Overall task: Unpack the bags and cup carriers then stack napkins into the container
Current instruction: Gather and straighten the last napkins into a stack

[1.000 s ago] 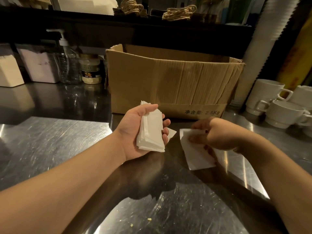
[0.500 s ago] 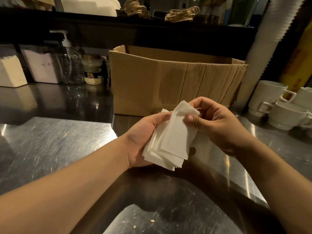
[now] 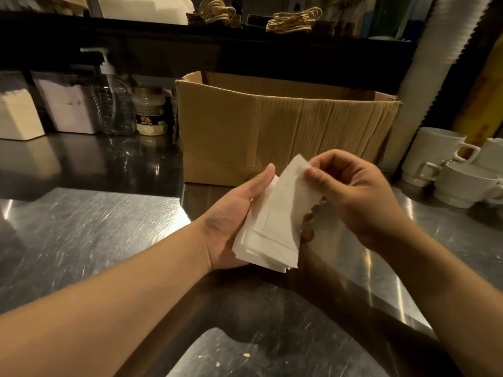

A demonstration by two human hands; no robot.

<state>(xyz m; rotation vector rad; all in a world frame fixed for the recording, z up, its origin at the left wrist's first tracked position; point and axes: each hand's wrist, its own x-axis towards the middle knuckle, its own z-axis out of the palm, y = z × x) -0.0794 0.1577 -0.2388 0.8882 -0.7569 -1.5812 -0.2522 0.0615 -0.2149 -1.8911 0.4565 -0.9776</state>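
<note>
My left hand (image 3: pixel 231 221) holds a stack of white napkins (image 3: pixel 268 240) above the steel counter, palm turned right, thumb along the stack's top edge and fingertips showing under its right side. My right hand (image 3: pixel 353 194) pinches the upper corner of the top napkin (image 3: pixel 292 191) between thumb and forefinger, laying it on the stack. An open brown cardboard box (image 3: pixel 272 126) stands just behind both hands. Its inside is hidden from here.
White cups (image 3: pixel 449 170) cluster at the right. A pump bottle (image 3: pixel 114 104), a jar (image 3: pixel 149 112) and clear containers of white paper (image 3: pixel 19 112) line the back left. A tall stack of white cups (image 3: pixel 435 63) rises at the right. The steel counter (image 3: pixel 81 227) spreads on the left.
My right hand picked a loose napkin off the counter and brought it up onto the stack in my left hand. The left hand stayed roughly in place.
</note>
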